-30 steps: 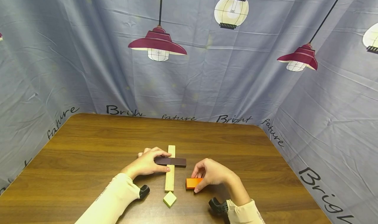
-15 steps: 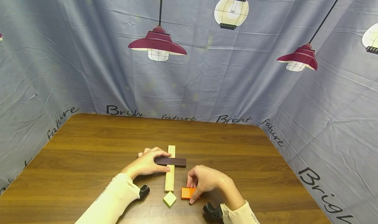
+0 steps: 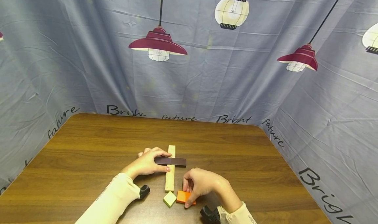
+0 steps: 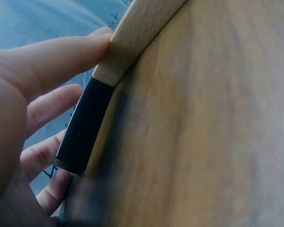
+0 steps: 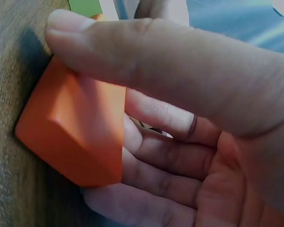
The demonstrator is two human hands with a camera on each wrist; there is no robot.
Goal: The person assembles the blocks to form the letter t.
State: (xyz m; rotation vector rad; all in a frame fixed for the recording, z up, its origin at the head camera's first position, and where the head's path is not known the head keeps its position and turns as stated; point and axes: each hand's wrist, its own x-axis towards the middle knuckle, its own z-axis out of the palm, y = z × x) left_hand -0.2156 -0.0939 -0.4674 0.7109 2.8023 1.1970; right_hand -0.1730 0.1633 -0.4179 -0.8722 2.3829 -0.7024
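My left hand [image 3: 147,162] rests at the left dark brown block [image 3: 163,161], its thumb touching the lower pale wooden block [image 3: 169,182]. In the left wrist view, the fingers lie behind the dark block, fairly straight. A second dark block [image 3: 178,162] continues the crossbar rightward, and the upper pale block [image 3: 172,150] extends away from it. With thumb and fingers, my right hand [image 3: 203,184] pinches an orange block [image 3: 182,196] low over the table, close beside a lime-green block [image 3: 169,199]. Whether orange and green touch is unclear. The green block stands cornerwise below the pale strip.
The brown wooden table [image 3: 118,132] spreads around the blocks. Behind it and along both sides hangs a blue-grey curtain [image 3: 189,79] printed with lamps and words. Black wrist devices [image 3: 144,191] sit at both cream sleeves [image 3: 113,197].
My right hand has slid the orange block leftward and toward me, up beside the green block. The left hand and the other blocks have stayed in place.
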